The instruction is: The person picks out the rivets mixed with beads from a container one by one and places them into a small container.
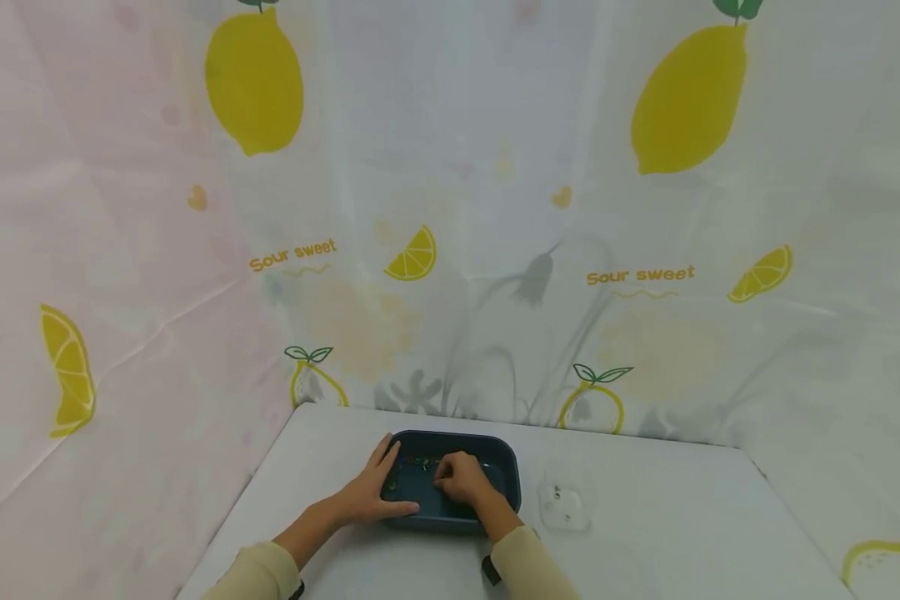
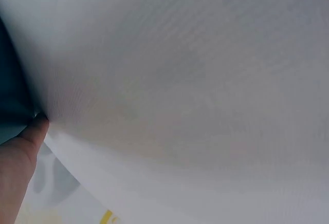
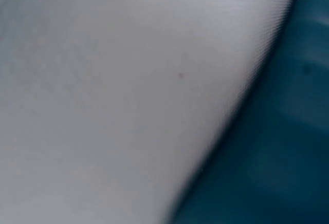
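A dark blue rectangular tray with raised walls stands on the white table. My left hand is at its left end, fingers spread and fairly straight, with the thumb reaching over the near rim. The left wrist view shows one finger beside the tray's blue wall. Inside the tray, a row of tiny coloured pieces, bead-like, runs along the far left side. My right hand is over the tray beside this row, fingers bent and fingertips close together; whatever may be between them is hidden.
To the tray's right lies a small clear plastic container with a few tiny dark items in it. A lemon-printed curtain rises behind the white table and along its sides. The right wrist view shows only tabletop and blue tray wall.
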A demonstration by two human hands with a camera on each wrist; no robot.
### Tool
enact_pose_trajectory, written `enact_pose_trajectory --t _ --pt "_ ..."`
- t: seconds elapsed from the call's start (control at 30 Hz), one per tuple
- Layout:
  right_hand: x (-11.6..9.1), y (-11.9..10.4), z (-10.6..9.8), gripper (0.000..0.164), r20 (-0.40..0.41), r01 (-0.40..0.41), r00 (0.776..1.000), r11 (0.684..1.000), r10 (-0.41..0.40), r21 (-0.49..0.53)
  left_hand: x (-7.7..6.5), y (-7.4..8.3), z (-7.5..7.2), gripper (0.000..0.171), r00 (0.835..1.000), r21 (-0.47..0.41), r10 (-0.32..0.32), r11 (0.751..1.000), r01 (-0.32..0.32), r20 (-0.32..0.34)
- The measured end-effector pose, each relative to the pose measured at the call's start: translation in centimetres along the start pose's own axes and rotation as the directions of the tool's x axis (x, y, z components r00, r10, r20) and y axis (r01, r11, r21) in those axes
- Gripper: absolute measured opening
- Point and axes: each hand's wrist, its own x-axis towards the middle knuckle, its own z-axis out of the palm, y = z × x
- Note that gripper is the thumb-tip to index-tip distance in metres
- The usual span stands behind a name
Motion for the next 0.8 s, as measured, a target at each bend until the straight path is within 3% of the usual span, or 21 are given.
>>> enact_pose_trajectory --t 0.3,0.53,0.8 --pt "-0.6 0.2 0.7 0.004 0.011 0.045 0.999 0.999 -0.045 0.004 -0.7 0.0 0.3 0.113 1.000 -0.015 0.003 1.000 -0.003 0.026" --pt "-0.2 -0.1 -0.1 0.004 0.031 0.025 0.999 0.999 -0.026 0.026 -0.5 0.4 -0.2 0.112 1.000 0.009 0.005 1.000 -0.005 0.018" --pt "0.2 -0.2 -0.6 0.004 -0.021 0.067 0.998 0.994 -0.065 0.088 -0.4 0.2 -0.1 0.111 1.000 0.025 0.009 1.000 -0.009 0.007"
